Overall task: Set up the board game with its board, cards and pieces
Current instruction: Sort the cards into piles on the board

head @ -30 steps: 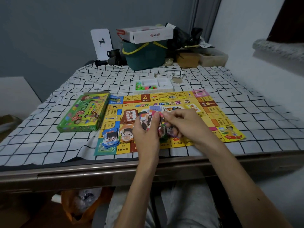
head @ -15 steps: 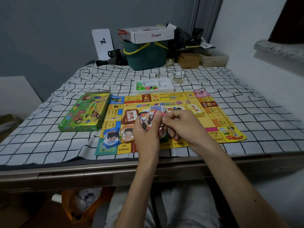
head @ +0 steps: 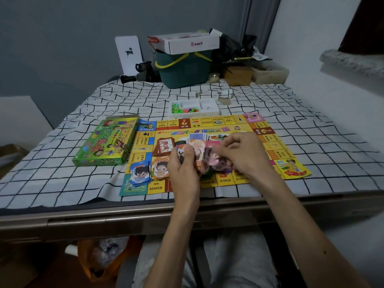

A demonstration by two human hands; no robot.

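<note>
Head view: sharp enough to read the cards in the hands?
Head view: dim, no glare; the cards held by the left hand and right hand are smeared by blur, not readable; the board print is sharper.

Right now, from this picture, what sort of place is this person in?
Most likely a room in a home: a table under a grid-patterned cloth, a game board spread on it, and household clutter at the far end, such as a green basket.

Left hand and right hand hide the middle and near-edge squares of the board. Paper notes they pinch are blurred; I can't read values. Pieces in tray beyond the board: too small to identify.
</note>
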